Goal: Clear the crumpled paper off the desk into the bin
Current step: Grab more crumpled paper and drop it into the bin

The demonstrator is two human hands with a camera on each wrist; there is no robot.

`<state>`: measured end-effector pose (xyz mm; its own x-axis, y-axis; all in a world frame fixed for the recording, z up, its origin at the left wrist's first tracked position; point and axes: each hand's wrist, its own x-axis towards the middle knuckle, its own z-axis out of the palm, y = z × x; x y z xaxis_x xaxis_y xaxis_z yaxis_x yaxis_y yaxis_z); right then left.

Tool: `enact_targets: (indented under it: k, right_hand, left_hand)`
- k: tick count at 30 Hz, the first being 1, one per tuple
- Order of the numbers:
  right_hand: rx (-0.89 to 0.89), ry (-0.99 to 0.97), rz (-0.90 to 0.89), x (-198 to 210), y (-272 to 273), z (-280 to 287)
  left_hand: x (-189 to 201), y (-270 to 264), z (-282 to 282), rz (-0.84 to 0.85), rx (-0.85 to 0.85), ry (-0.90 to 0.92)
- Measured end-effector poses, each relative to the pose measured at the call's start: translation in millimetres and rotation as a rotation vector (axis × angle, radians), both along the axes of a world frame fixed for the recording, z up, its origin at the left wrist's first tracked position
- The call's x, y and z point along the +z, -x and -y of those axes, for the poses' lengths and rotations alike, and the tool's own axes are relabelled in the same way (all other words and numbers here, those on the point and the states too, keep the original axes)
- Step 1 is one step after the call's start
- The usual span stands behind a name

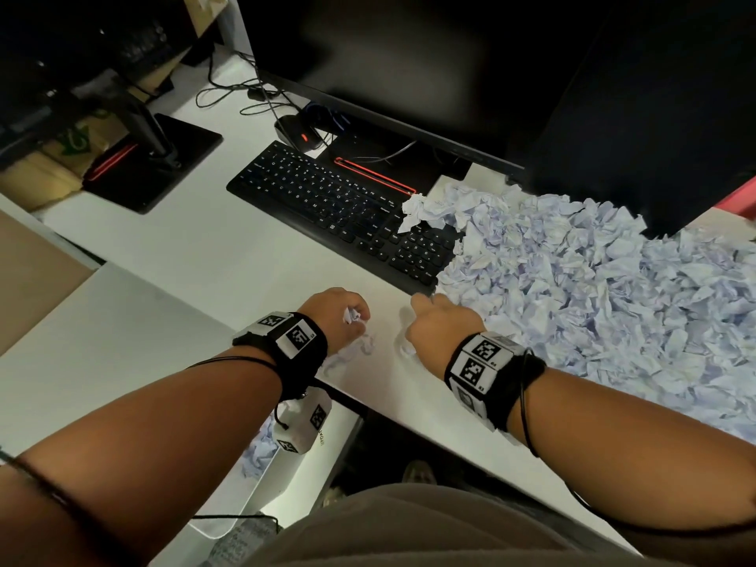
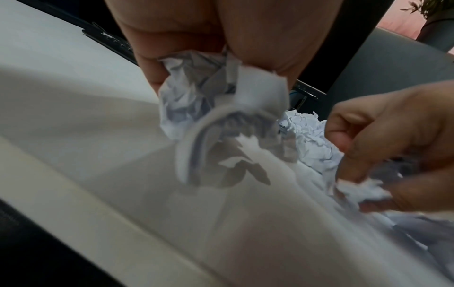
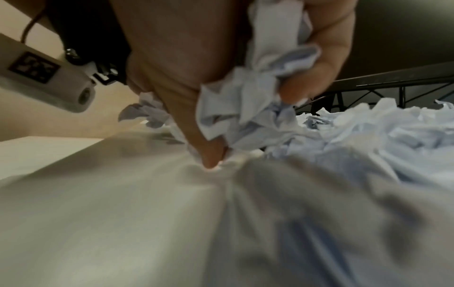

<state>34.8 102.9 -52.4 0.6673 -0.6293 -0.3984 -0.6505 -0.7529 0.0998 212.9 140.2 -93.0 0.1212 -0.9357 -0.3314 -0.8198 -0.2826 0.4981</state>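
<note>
A big heap of crumpled pale-blue paper (image 1: 593,288) covers the right half of the white desk (image 1: 204,255). My left hand (image 1: 354,317) sits near the desk's front edge and grips a crumpled paper ball (image 2: 209,101). More loose scraps (image 1: 352,349) lie just under it. My right hand (image 1: 413,325), a little to the right at the heap's near corner, grips a wad of paper (image 3: 245,108) with its thumb pressed down on the desk. Below the desk edge stands a white bin (image 1: 286,476) with some crumpled paper (image 1: 257,448) inside.
A black keyboard (image 1: 339,210) lies behind the hands, its right end touched by the heap. A mouse (image 1: 298,133) and cables sit behind it under a dark monitor (image 1: 409,55). A second monitor stand (image 1: 155,157) is at the far left.
</note>
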Motion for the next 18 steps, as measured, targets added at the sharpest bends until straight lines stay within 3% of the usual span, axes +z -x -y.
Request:
enact_targets:
  k: [4, 8, 12, 18]
  right_hand:
    - [-0.102, -0.016, 0.222, 7.9, -14.9, 12.6]
    - [-0.396, -0.158, 0.640, 22.7, -31.8, 26.2]
    - [-0.635, -0.497, 0.951, 39.4, -56.9, 25.9]
    - [-0.607, -0.822, 0.859, 38.6, -105.3, -2.7]
  left_hand:
    - [3.2, -9.3, -10.5, -0.025, 0.030, 0.045]
    - [9.8, -22.1, -24.4, -0.064, 0.108, 0.092]
    - [16.0, -39.1, -43.0, -0.117, 0.214, 0.130]
    - [15.5, -75.6, -83.9, -0.162, 0.408, 0.075]
